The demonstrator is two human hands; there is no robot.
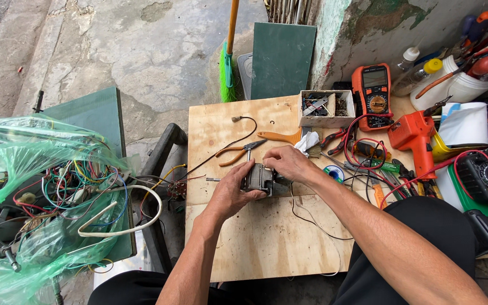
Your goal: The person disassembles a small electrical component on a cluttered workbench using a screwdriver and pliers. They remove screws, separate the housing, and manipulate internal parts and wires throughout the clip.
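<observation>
A small grey metal motor part [261,179] is held at the centre of the frame, resting on a plywood board [266,243] that fills the lower middle. The left hand [230,192] is wrapped around the part's left side, fingers curled closed against it and the thumb laid across the top. The right hand [286,162] is set on the part's upper right edge, its fingers bent and pinched down on the top; what lies under the fingertips cannot be told.

Just above the hands, orange-handled pliers [238,151] lie on the board, with a wooden-handled brush [280,136] beside them to the right. Further up, a small white box of screws and bits [326,107] is seen, and an orange multimeter [373,90] stands just right of it. An orange heat tool [414,135] lies at the right, among red and black leads. At the left of the frame, a green plastic bag [24,164] filled with coloured wires is seen. A green broom [228,68] is propped at the top centre.
</observation>
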